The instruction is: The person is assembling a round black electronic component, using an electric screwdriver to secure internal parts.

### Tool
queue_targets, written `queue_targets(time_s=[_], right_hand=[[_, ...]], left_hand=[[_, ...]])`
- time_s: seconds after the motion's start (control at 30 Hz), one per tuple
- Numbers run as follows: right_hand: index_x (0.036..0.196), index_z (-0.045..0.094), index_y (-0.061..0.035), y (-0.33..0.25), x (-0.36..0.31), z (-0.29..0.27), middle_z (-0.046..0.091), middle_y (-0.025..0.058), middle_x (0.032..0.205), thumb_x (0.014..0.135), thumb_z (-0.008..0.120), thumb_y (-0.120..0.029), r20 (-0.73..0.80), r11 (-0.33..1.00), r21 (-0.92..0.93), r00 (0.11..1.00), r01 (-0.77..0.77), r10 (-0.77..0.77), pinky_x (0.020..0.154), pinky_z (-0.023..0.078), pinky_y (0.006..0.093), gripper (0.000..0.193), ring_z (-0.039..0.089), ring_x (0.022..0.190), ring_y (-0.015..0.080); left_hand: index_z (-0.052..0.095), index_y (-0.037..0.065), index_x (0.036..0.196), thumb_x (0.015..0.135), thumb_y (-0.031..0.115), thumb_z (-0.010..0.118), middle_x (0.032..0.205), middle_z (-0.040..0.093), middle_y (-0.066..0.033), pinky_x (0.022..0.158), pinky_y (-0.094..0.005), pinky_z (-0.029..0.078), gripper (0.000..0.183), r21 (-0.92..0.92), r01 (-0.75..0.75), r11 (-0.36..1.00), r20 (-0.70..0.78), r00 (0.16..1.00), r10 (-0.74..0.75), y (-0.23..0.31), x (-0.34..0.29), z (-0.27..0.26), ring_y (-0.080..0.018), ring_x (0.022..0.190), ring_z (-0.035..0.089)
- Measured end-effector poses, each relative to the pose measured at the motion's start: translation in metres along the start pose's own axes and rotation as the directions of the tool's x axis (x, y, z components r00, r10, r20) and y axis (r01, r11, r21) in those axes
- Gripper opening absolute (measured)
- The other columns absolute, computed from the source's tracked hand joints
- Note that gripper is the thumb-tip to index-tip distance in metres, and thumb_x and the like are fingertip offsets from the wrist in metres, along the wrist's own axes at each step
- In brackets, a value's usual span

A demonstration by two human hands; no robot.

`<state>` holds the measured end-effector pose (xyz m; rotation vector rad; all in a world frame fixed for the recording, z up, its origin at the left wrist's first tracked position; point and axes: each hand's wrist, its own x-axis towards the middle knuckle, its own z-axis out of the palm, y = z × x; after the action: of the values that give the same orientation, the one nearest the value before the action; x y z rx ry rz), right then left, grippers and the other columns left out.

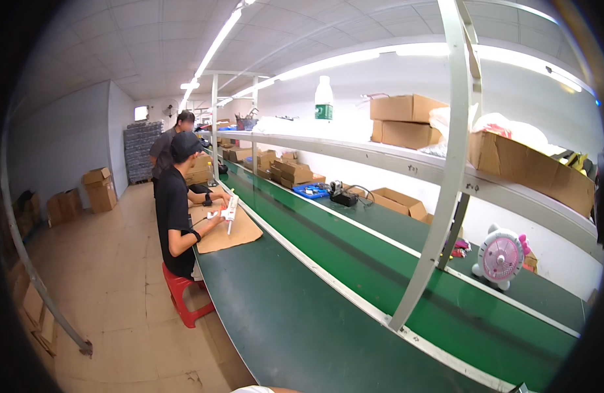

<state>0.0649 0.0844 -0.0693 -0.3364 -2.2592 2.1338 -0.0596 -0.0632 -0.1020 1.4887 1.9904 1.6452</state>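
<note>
Neither of my hands shows. At the lower edge a sliver of something white (253, 390) pokes in; I cannot make out what it is. The green worktop (295, 314) runs away from there, beside a brighter green conveyor belt (354, 255). Farther along, a co-worker (174, 203) in a black top and cap sits on a red plastic stool (182, 298). That person's hands hold a white, gun-shaped object (230, 208) with orange parts, above a brown cardboard sheet (240, 237).
Another person (163, 154) is behind the co-worker. A pink and white fan (500, 257) stands across the belt. A slanting white post (439, 183) carries a shelf with cardboard boxes (407, 108) and a white bottle (323, 98). A blue tray (310, 190) and cartons (100, 190) lie farther off.
</note>
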Motion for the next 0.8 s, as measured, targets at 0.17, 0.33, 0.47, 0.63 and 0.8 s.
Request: queue_targets(time_s=[0.17, 0.33, 0.47, 0.63, 0.8], right_hand=[[0.096, 0.043, -0.0087, 0.004, 0.006, 0.003, 0.058, 0.0048, 0.069, 0.101, 0.050, -0.009, 0.005, 0.998, 0.057, 1.000, -0.002, 0.002, 0.052, 0.043, 0.0217, 0.008, 0.054, 0.056, 0.0100], [0.097, 0.042, -0.0094, 0.003, 0.003, 0.001, 0.058, 0.0058, 0.069, 0.099, 0.050, -0.006, -0.025, 0.998, 0.064, 0.999, -0.023, 0.024, 0.051, 0.043, 0.0222, 0.010, 0.054, 0.056, 0.0108], [0.097, 0.042, -0.0099, 0.007, 0.003, 0.000, 0.059, 0.0056, 0.069, 0.099, 0.051, -0.006, -0.013, 0.995, 0.101, 1.000, -0.002, 0.004, 0.051, 0.043, 0.0220, 0.010, 0.054, 0.057, 0.0107], [0.096, 0.042, -0.0103, 0.011, 0.001, -0.003, 0.059, 0.0049, 0.069, 0.100, 0.050, -0.008, -0.017, 0.999, 0.022, 1.000, -0.024, 0.025, 0.051, 0.043, 0.0216, 0.009, 0.053, 0.057, 0.0101], [0.096, 0.042, -0.0105, 0.029, -0.003, -0.006, 0.059, 0.0051, 0.071, 0.100, 0.052, -0.011, -0.010, 0.998, 0.053, 1.000, 0.028, -0.028, 0.052, 0.043, 0.0211, 0.011, 0.054, 0.058, 0.0097]], left_hand=[[0.064, 0.008, 0.097, 0.081, 0.022, 0.057, 0.083, 0.056, -0.0108, 0.054, -0.0408, 0.045, 0.022, 0.242, -0.338, 0.909, 0.111, 0.941, 0.321, -0.022, -0.002, 0.003, -0.0270, 0.071, 0.059], [0.063, 0.006, 0.099, 0.084, 0.021, 0.055, 0.082, 0.057, -0.0097, 0.055, -0.0401, 0.047, 0.023, 0.208, -0.336, 0.919, 0.123, 0.941, 0.316, -0.007, 0.002, -0.002, -0.0252, 0.072, 0.060], [0.063, 0.006, 0.098, 0.086, 0.021, 0.060, 0.084, 0.060, -0.0089, 0.058, -0.0384, 0.047, 0.019, 0.176, -0.329, 0.928, 0.067, 0.944, 0.322, -0.007, 0.002, -0.003, -0.0251, 0.075, 0.061], [0.061, 0.008, 0.104, 0.088, 0.029, 0.070, 0.093, 0.063, -0.0105, 0.075, -0.0414, 0.046, 0.029, 0.066, -0.096, 0.993, 0.037, 0.995, 0.094, -0.027, -0.010, 0.013, -0.0311, 0.084, 0.061], [0.061, 0.007, 0.106, 0.090, 0.025, 0.065, 0.094, 0.063, -0.0132, 0.076, -0.0428, 0.046, 0.025, 0.078, -0.015, 0.997, 0.132, 0.991, 0.004, -0.006, -0.008, 0.005, -0.0327, 0.089, 0.061]])
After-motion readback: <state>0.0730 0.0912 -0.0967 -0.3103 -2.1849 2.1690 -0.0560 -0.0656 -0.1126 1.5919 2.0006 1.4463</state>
